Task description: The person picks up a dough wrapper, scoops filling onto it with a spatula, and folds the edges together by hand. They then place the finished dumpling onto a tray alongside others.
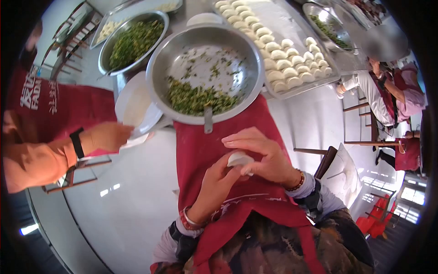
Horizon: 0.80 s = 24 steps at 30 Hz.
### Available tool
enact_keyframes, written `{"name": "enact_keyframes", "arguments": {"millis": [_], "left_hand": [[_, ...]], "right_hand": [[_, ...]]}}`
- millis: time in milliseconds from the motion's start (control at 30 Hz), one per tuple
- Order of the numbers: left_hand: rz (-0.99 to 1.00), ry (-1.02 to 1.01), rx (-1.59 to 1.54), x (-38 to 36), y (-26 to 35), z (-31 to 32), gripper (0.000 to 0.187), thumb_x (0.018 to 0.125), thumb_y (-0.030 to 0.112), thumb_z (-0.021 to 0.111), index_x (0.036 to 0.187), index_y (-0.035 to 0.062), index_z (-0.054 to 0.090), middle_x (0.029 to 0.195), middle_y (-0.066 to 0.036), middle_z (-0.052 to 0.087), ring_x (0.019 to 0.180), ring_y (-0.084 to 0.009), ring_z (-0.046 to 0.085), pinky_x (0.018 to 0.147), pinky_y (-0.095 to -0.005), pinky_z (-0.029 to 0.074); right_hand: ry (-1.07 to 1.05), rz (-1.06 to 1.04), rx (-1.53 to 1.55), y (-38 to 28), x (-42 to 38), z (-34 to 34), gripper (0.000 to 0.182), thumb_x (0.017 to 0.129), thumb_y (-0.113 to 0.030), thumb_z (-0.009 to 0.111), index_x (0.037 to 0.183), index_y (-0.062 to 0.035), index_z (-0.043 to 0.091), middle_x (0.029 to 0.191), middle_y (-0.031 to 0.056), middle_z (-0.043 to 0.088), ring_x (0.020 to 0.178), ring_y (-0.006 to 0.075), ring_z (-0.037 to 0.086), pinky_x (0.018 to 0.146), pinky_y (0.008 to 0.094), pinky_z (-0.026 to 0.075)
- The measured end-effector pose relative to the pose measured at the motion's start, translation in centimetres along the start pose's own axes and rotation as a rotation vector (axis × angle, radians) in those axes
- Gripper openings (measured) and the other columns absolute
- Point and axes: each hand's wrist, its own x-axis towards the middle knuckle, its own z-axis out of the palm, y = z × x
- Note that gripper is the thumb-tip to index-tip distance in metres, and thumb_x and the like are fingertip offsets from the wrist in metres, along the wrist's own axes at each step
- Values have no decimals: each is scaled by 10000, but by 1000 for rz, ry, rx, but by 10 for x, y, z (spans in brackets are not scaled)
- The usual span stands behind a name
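Between both hands, above the red apron (194,160), is a white dumpling (239,159). My left hand (216,185) has its fingers and thumb wrapped round the dumpling's near left side. My right hand (264,157) closes on it from the right, thumb against the dough and fingers arched over the top. Just beyond the hands stands a large steel bowl (157,98) with chopped green filling (194,98) heaped at its near side. A metal spoon handle (208,119) sticks out over the bowl's near rim.
Rows of shaped dumplings (292,61) lie on a metal tray (305,90) at back right. Another bowl of green filling (137,40) stands at back left. A co-worker's hand (109,137) holds a white plate (125,102) at left. People and chairs are at right.
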Motion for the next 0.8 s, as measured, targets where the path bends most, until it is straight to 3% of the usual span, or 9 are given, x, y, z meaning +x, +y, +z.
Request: {"name": "enact_keyframes", "arguments": {"millis": [100, 233, 333, 433, 500, 533, 633, 667, 800], "left_hand": [[-50, -25, 65, 7, -8, 1, 280, 953, 136, 533, 1172, -39, 544, 1084, -99, 621, 951, -147, 624, 804, -270, 536], [-182, -92, 186, 16, -8, -1, 280, 962, 116, 497, 1196, -33, 530, 1121, -108, 609, 976, -175, 624, 836, -304, 531], [-175, -162, 83, 20, -6, 1, 295, 962, 94, 480, 1227, -32, 508, 1128, -123, 605, 1009, -197, 614, 849, -321, 533], [-153, -193, 11, 25, -1, 1, 365, 965, 95, 483, 1314, -7, 459, 1126, -116, 604, 1044, -177, 592, 846, -307, 535], [-182, -210, 32, 28, 3, -1, 384, 963, 90, 484, 1336, 6, 449, 1137, -114, 597, 1051, -179, 588, 850, -311, 536], [-202, -211, 32, 30, 3, -2, 388, 962, 84, 482, 1341, 13, 446, 1134, -112, 598, 1051, -181, 588, 851, -310, 537], [-227, -225, 2, 35, 1, -5, 390, 960, 80, 483, 1342, 11, 445, 1143, -116, 590, 1059, -183, 583, 850, -311, 538], [-235, -223, 0, 36, 1, -6, 391, 959, 78, 482, 1343, 11, 444, 1147, -119, 586, 1061, -187, 582, 851, -313, 537], [-264, -206, -10, 44, 2, -11, 398, 956, 72, 480, 1347, 12, 438, 1165, -131, 573, 1071, -200, 578, 855, -322, 533]], "right_hand": [[-55, 40, -8, 9, -9, -7, 428, 756, -162, 737, 1159, -60, 631, 1188, 85, 620, 1103, 243, 540, 964, 362, 425], [-107, 115, 73, 22, -18, -13, 179, 832, -79, 657, 1003, -44, 697, 1062, 59, 671, 1050, 211, 555, 912, 340, 442], [-98, 100, 27, 19, -12, -28, 172, 872, -130, 638, 1008, -37, 689, 1013, 57, 685, 976, 191, 597, 860, 302, 482], [-46, 229, 236, 9, 7, -67, 168, 884, -150, 634, 982, -26, 691, 998, 65, 688, 938, 175, 631, 841, 292, 503], [-11, 112, -86, 8, 36, -109, 151, 884, -110, 615, 986, -30, 692, 979, 83, 697, 894, 175, 674, 767, 281, 543], [26, 5, -469, 17, 49, -133, 163, 884, -142, 620, 997, -51, 695, 972, 55, 698, 819, 123, 665, 723, 262, 536], [237, 231, -316, 38, 106, -194, 204, 855, -138, 672, 1022, -23, 658, 924, 40, 674, 826, 90, 603, 765, 243, 489], [257, 144, -514, 64, 121, -220, 224, 850, -157, 681, 1011, -5, 648, 905, 55, 667, 825, 103, 604, 768, 252, 491], [178, 222, -776, 109, 167, -271, 244, 784, -101, 674, 1018, -31, 665, 923, 91, 671, 863, 164, 611, 785, 308, 480]]}}
